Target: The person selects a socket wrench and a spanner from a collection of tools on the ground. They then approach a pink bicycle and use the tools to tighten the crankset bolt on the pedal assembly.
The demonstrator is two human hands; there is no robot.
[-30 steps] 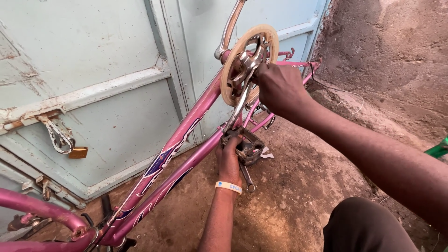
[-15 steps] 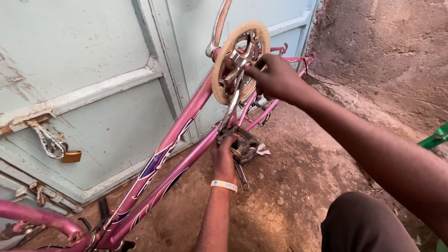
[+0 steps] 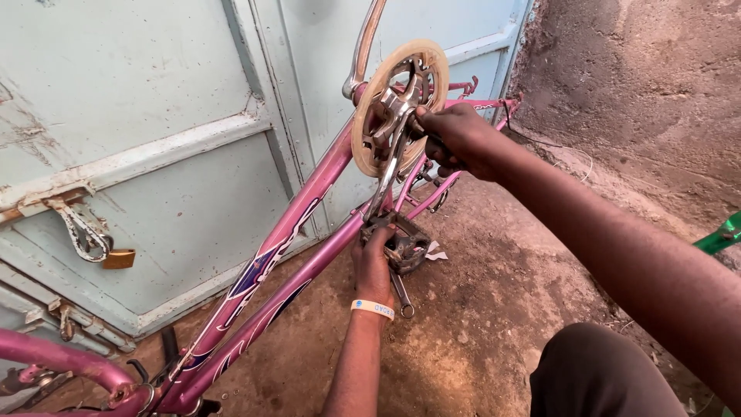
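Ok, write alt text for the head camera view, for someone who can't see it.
Two hands work on a pink bike frame propped against a pale metal door: the right hand grips by the chainring, and the left hand holds the pedal.

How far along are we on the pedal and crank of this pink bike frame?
Done: the pink bicycle frame stands wheel-less against the pale blue metal door, cream-guarded chainring fitted. In hand: the left hand grips the black pedal on the silver crank arm, a metal spanner hanging below it; the right hand steadies the chainring. Left: the pedal is still attached; no chain visible.
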